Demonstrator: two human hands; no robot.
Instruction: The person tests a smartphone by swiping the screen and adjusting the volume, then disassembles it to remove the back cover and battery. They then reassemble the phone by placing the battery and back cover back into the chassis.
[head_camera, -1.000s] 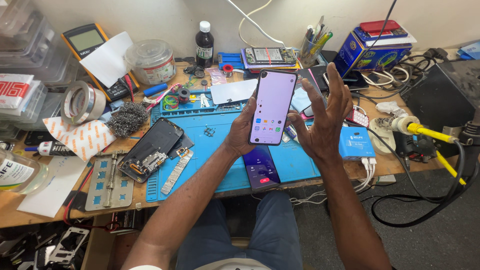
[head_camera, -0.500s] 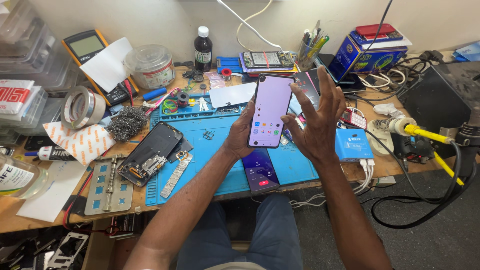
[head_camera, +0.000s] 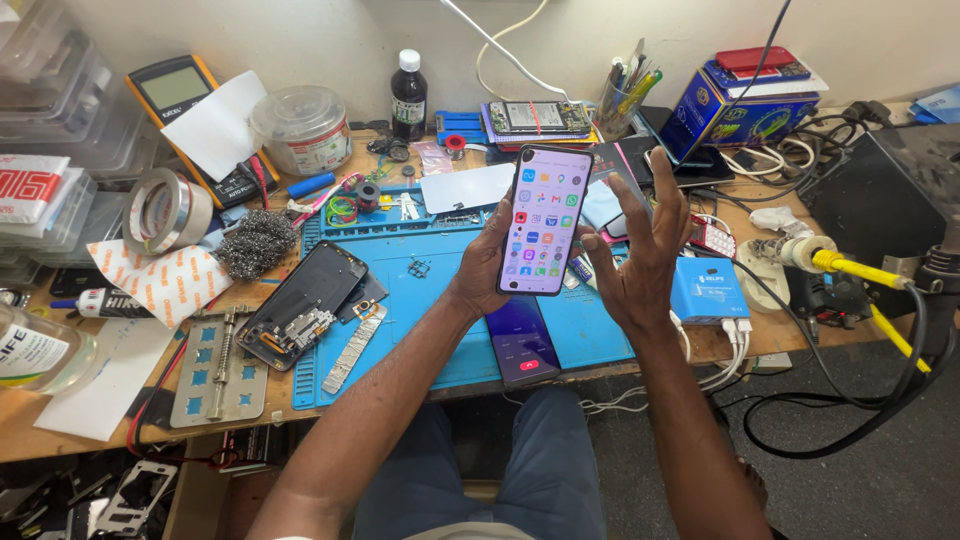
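My left hand (head_camera: 487, 262) holds a smartphone (head_camera: 545, 220) upright above the blue work mat (head_camera: 440, 300); its lit screen shows rows of app icons. My right hand (head_camera: 640, 255) hovers just right of the phone with fingers spread, its thumb close to the screen's edge, holding nothing. Below the held phone a second phone (head_camera: 522, 342) lies flat on the mat with its screen lit. A disassembled phone frame (head_camera: 303, 303) with exposed parts rests on the mat's left side.
A multimeter (head_camera: 190, 100), tape roll (head_camera: 165, 210), steel wool (head_camera: 256, 243), dark bottle (head_camera: 408, 95), clear tub (head_camera: 300, 128) and pen cup (head_camera: 625, 95) crowd the wooden bench. A blue box (head_camera: 706, 290) with cables and a yellow-handled tool (head_camera: 860, 270) sit at right.
The phone's screen has changed from a plain pale display to a grid of app icons. My right hand shifted slightly, its thumb nearer the screen.
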